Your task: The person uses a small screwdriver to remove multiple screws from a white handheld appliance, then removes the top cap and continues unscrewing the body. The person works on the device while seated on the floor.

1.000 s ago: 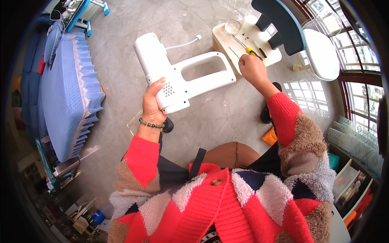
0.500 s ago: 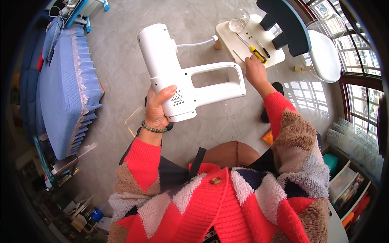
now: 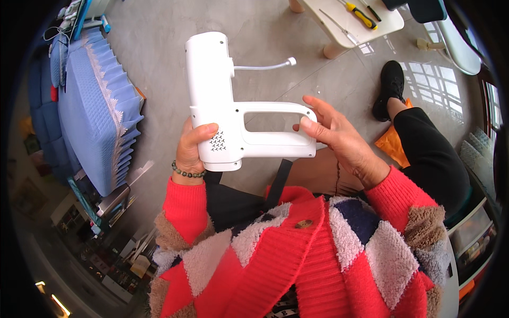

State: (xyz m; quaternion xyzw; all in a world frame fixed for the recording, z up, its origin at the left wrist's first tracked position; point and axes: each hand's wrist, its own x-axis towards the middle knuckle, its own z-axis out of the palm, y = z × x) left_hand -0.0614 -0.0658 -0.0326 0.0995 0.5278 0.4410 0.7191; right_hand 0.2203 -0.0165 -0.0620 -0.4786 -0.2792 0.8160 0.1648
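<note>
Head view: left hand [image 3: 192, 151] gripping white appliance [image 3: 222, 106] body, clamped, holding it above lap; right hand [image 3: 339, 139] open, fingertips touching handle end. Judging inspection underway; next needing firmer right hold.

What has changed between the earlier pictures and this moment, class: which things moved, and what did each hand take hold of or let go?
The right hand left the small cream table and came back to touch the handle end of the white plastic handheld appliance. The left hand lifted that appliance up, closer to the camera. The left hand's grip stayed; the yellow-handled screwdriver remains on the table.
</note>
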